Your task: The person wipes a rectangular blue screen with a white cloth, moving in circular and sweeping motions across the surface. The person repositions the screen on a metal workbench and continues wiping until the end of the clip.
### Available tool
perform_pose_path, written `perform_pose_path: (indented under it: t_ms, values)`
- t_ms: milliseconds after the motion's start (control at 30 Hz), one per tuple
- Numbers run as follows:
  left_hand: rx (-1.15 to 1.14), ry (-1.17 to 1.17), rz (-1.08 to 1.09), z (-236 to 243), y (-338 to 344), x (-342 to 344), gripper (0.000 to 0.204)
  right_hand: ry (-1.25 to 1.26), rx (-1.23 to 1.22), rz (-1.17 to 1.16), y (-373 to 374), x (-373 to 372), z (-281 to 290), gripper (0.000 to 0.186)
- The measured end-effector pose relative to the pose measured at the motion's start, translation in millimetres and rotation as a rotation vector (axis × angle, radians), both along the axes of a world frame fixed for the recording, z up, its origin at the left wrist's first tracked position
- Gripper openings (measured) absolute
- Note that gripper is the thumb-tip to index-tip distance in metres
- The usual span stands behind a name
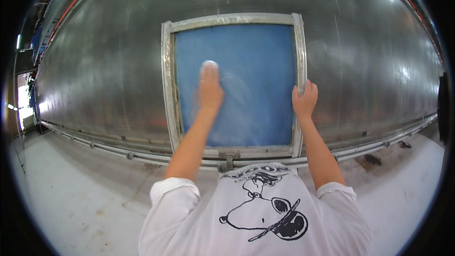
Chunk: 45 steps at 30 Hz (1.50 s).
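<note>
Head view: showed a worn, pale screen frame [232, 19] around a blue screen panel [256, 85].
Screen frame: stood against a grey sheet surface [99, 66], which spread well past both side rails; lean too hard to tell.
Left hand [211, 85]: reached over the panel, left of the frame's middle; blurred, fingers bunched narrowly on a small white wad [209, 63]; could not tell whether pressed to the panel.
Right hand [305, 98]: gripped the frame's right rail below mid-height, thumb on the inner side, fingers wrapped around the outer.
Pale rail [113, 150]: ran just below the frame and on to either side.
Floor [71, 185]: lay below the frame, whitish, with dark stains [372, 160] to the lower right.
White shirt [204, 227]: showed below the frame, printed with a cartoon dog.
</note>
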<state>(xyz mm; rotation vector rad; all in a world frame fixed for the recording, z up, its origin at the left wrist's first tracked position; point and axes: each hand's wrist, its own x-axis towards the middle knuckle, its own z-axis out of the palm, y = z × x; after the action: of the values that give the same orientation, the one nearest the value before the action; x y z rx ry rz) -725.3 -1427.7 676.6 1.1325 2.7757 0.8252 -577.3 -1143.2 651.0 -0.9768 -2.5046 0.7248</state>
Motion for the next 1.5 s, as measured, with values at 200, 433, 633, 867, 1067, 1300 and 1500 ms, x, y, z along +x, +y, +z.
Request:
perform_pose_path:
  t_ms: [200, 433, 633, 867, 1067, 1300, 1500]
  values:
    - [-0.089, -0.049, -0.223, 3, 19, 10, 0.052, -0.025, 0.02, -0.019, 3, 9, -9, 0.056]
    - [-0.202, 0.116, 0.348, 5, -10, -158, 0.049, -0.024, -0.009, 0.003, -4, 1, 1, 0.056]
    - [-0.187, 0.109, -0.133, 4, 18, -123, 0.048, 0.028, 0.022, -0.015, 2, 5, -4, 0.056]
    - [-0.106, -0.038, 0.027, -2, 74, -104, 0.051, 0.041, -0.002, -0.025, 1, 3, 2, 0.054]
    - [-0.143, 0.148, -0.336, -9, 111, -106, 0.055, 0.063, 0.015, -0.025, 2, 2, 1, 0.055]
    - [-0.049, -0.086, -0.703, -13, 160, -40, 0.052, 0.045, -0.021, -0.05, 0, 4, 7, 0.052]
    - [-0.038, 0.003, -0.26, -15, 136, -59, 0.052, 0.103, 0.006, -0.036, -2, 3, 1, 0.052]
